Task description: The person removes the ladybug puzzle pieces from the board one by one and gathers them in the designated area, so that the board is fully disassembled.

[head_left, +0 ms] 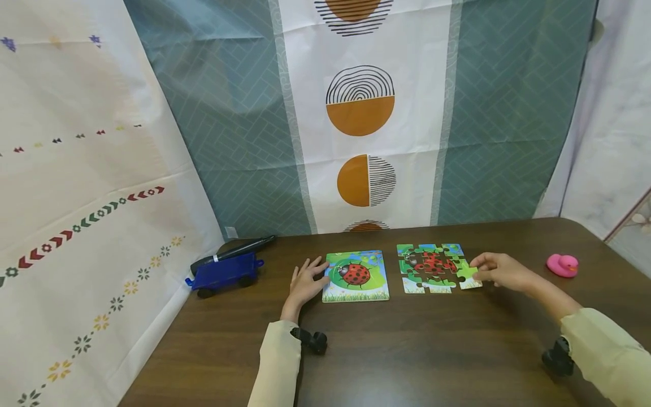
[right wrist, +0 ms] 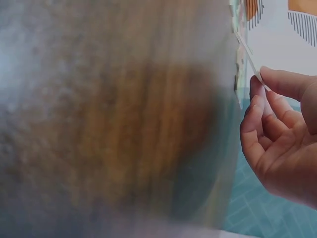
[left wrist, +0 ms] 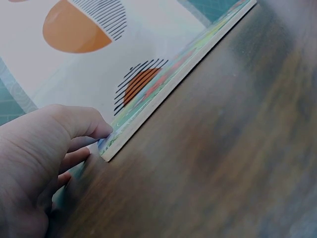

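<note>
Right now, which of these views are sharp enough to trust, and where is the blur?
Head view: sharp and evenly lit, puzzle piece and ladybird board clear, slight wide-angle bending at the edges. Left wrist view: left hand fairly sharp, table soft. Right wrist view: table heavily smeared; only the right hand reads.

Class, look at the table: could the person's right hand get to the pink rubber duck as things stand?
Probably yes. The duck sits on the bare table to the right of the right hand, with nothing between them, though that hand now pinches a puzzle piece.
</note>
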The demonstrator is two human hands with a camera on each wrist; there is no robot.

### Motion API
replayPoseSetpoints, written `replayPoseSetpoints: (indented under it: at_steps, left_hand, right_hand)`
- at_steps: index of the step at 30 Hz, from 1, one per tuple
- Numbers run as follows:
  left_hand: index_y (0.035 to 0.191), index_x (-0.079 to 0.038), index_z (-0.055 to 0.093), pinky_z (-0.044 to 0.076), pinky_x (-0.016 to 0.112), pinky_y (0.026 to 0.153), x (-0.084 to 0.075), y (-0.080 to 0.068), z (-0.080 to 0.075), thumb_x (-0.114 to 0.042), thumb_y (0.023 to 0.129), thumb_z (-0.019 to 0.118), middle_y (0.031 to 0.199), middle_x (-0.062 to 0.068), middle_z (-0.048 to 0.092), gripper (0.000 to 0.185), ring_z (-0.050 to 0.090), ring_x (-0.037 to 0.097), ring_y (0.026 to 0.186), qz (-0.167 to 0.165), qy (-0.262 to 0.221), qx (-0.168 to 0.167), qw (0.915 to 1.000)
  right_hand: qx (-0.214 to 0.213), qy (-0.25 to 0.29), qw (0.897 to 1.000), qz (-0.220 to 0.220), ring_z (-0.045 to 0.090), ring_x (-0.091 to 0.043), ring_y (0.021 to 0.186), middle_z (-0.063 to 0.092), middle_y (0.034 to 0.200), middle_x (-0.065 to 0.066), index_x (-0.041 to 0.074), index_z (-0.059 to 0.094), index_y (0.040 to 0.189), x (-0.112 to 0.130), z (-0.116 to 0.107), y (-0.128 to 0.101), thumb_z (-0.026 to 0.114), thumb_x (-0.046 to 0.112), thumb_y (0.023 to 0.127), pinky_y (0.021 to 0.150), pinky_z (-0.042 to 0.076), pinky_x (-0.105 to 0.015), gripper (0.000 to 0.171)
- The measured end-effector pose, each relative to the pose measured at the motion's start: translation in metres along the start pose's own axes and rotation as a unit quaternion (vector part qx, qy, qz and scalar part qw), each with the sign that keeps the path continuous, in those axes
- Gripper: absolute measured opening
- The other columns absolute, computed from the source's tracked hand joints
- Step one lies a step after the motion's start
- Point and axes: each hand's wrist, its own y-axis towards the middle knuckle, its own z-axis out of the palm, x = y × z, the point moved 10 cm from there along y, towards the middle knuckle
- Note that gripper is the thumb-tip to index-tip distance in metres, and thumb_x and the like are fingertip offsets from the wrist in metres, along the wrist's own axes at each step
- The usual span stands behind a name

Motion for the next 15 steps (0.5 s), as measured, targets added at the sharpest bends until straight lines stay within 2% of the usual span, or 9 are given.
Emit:
replayPoseSetpoints:
  at_steps: [6,15]
  left_hand:
    - [0.140,-0.011,0.054,-0.001,0.060,0.122,-0.001,-0.001,-0.001,-0.022,0.091,0.060,0.157,0.011,0.037,0.050,0.018,0.038,0.151,0.001,-0.004,0.001,1.0000]
    - [0.140,-0.012,0.055,0.000,0.061,0.122,0.001,-0.002,-0.006,-0.023,0.091,0.060,0.157,0.011,0.038,0.050,0.019,0.039,0.151,-0.002,0.000,-0.005,1.0000]
  right_hand:
    - [0.015,0.021,1.000,0.004,0.053,-0.004,0.071,0.065,0.087,0.000,-0.013,0.052,0.117,-0.005,0.010,0.000,0.063,0.014,0.091,0.062,0.046,-0.027,0.039]
    - [0.005,0.016,1.000,-0.006,0.051,-0.006,0.068,0.066,0.090,-0.006,-0.012,0.054,0.117,-0.001,0.015,0.002,0.064,0.014,0.091,0.057,0.045,-0.024,0.038]
